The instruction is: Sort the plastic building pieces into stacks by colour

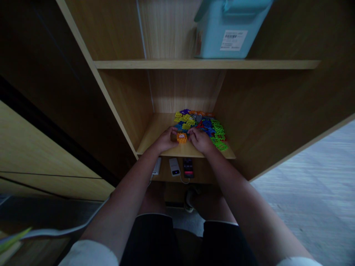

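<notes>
A small orange block of interlocking plastic pieces (182, 138) sits near the shelf's front edge, with a white and red mark on its top. My left hand (167, 139) curves at the block's left side, thumb and fingers apart; whether the thumb touches it I cannot tell. On the other side, close to the block, is my right hand (200, 140) with its fingers curled together. What these fingers hold, if anything, is too small to see. Behind both hands lies a spread of flat interlocking pieces, among them yellow ones (186, 120), blue ones (207, 123) and green ones (219, 130).
The wooden shelf (158, 123) has side walls and a board (166, 64) above. On that board stands a light blue bin (235, 22) with a label. Below are a white power bank (174, 167), a phone (188, 168) with a cable and another white device (156, 167).
</notes>
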A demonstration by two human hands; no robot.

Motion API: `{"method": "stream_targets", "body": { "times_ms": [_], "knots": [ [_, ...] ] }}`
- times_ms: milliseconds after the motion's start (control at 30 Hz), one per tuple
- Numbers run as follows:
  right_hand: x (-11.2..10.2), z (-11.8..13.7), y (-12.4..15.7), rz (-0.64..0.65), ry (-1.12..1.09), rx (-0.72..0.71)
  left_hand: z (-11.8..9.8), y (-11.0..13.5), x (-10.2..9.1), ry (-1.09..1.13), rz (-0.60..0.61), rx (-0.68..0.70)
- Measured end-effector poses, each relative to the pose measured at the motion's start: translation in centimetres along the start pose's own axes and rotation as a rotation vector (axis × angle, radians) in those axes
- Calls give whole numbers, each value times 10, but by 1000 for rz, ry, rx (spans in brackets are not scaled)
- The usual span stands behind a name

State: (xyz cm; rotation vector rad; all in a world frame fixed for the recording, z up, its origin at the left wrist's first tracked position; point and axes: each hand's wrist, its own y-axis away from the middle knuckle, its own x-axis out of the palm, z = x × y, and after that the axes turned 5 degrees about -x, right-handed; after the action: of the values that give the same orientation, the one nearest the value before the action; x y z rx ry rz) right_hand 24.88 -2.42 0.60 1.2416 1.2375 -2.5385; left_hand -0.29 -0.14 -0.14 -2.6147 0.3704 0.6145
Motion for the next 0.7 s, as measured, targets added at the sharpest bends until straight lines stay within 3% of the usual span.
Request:
{"method": "stream_targets", "body": {
  "times_ms": [267, 700],
  "knots": [
    [-1, 2, -1, 25, 9, 23, -3, 1, -2, -100, 38, -1],
    [-2, 4, 0, 27, -2, 27, -8, 2, -3, -60, 35, 3]
  ]
}}
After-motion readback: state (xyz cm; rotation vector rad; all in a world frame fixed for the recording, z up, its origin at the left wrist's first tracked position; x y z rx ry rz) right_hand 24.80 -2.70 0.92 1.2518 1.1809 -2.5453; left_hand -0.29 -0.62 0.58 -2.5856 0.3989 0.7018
